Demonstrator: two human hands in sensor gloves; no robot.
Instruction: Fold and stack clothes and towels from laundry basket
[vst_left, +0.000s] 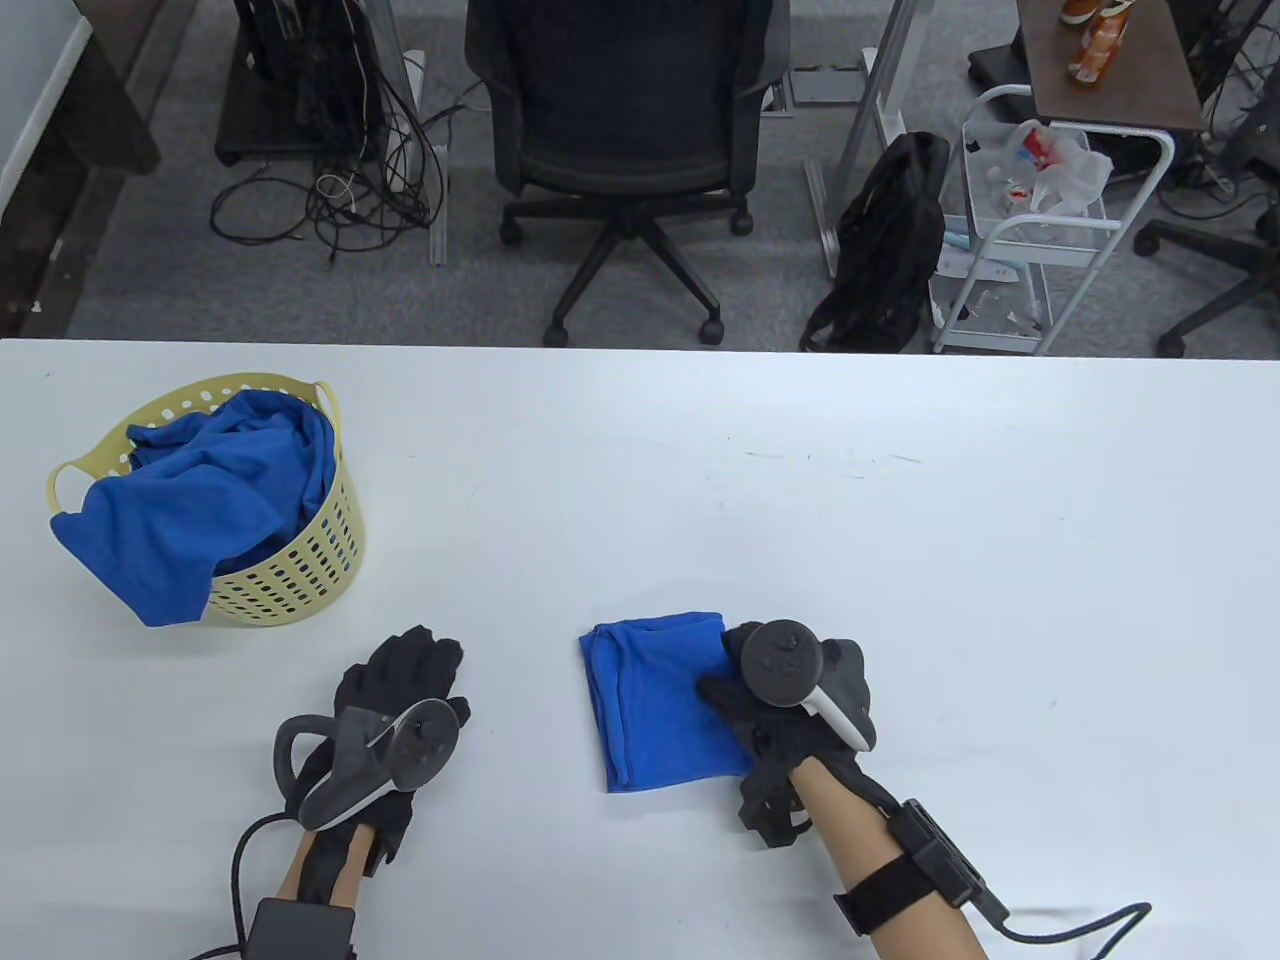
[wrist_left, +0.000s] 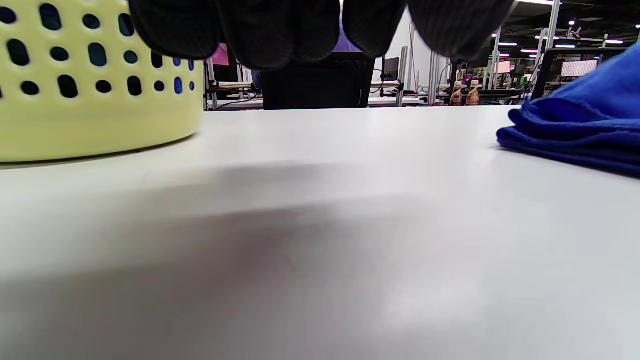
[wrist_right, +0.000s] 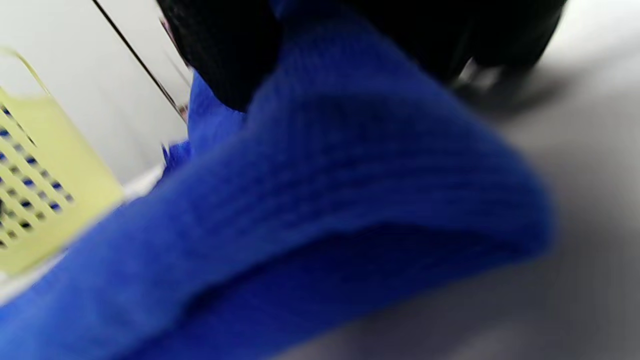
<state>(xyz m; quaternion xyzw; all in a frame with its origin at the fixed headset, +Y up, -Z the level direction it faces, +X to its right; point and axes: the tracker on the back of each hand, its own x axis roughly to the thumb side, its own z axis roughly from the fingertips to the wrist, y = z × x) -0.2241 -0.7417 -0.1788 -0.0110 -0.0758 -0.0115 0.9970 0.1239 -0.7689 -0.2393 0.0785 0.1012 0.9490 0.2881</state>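
No brand name, label or readable writing shows on the cloths, the gloves or the basket.

The yellow laundry basket stands on the white table at the far left, and it serves as the landmark here. A crumpled blue cloth fills it and spills over its near-left rim down to the tabletop. In the left wrist view the basket's perforated wall fills the upper left corner.

The left hand lies to the right of the basket and nearer the person, forearm coming up from the bottom edge, palm down, with the tracker on its back. Its fingers point away from the person, close side by side, and hover just above the bare table; they hold nothing and touch no cloth.

Farther right of the basket lies the folded blue towel, a neat rectangle flat on the table, well apart from the basket. In the left wrist view its stacked edges sit at the right.

The right hand, farthest from the basket, reaches in slantwise from the lower right and rests on the towel's right edge. The blurred right wrist view shows a raised fold of the towel running up between the dark glove fingers, so the hand seems to pinch that edge.
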